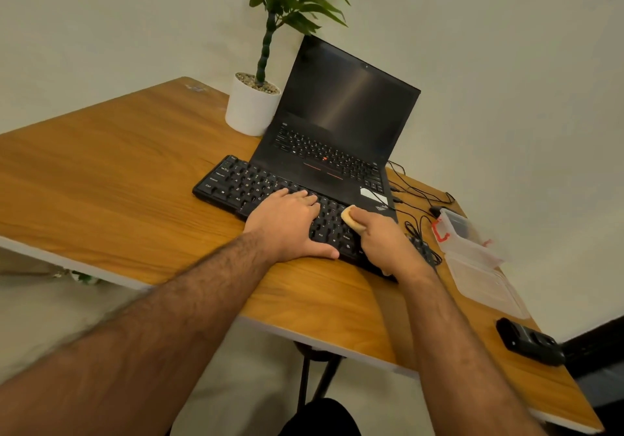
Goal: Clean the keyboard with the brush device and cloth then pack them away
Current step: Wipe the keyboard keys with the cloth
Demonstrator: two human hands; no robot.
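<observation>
Right hand (381, 236) pinches cloth (351, 218) on keyboard (236, 185) right end; left hand (287, 223) flat mid-keys; unwiped keys run leftward along its long axis, on tabletop (118, 172).

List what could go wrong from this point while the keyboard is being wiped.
1. The right hand wipes the cloth right beside the open laptop; a wide stroke may knock it.
2. Loose cables lie close behind that hand, so a sweep might snag them and drag whatever they are plugged into.
3. The left hand rests flat on the keyboard, likely pressing keys if it is connected.
</observation>
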